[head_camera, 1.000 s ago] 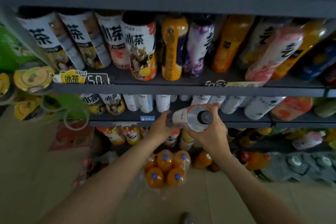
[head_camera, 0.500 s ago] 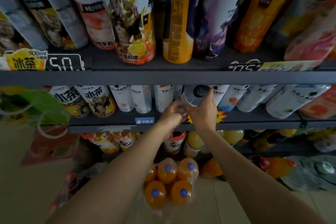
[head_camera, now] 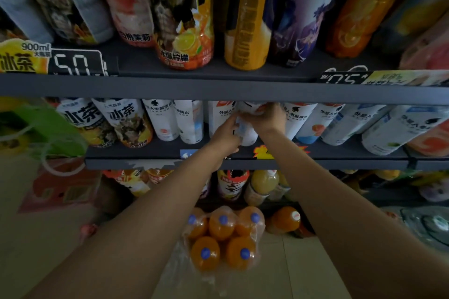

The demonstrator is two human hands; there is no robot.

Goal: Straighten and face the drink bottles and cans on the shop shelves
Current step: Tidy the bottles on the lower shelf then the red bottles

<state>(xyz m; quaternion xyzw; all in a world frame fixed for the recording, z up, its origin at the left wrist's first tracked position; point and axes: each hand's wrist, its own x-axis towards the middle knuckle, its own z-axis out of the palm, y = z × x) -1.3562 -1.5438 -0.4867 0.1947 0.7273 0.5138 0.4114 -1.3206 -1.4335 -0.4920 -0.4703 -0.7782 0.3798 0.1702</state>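
A white drink bottle [head_camera: 248, 132] stands on the middle shelf [head_camera: 155, 154], in a row of similar white bottles [head_camera: 163, 119]. My left hand [head_camera: 224, 132] grips its lower left side. My right hand [head_camera: 266, 118] holds its upper part, just under the edge of the shelf above [head_camera: 218, 87], which hides the bottle's top. Both hands are curled round the bottle.
Tall iced-tea and juice bottles [head_camera: 184, 19] stand on the upper shelf, with price tags [head_camera: 75, 62] on its edge. A shrink-wrapped pack of orange bottles [head_camera: 226, 238] lies on the floor below. More bottles fill the bottom shelf [head_camera: 233, 183]. Green bags [head_camera: 36, 126] hang at left.
Both hands have carried the white bottle from in front of the shelf edge back into the row on the middle shelf. The camera has moved closer and lower.
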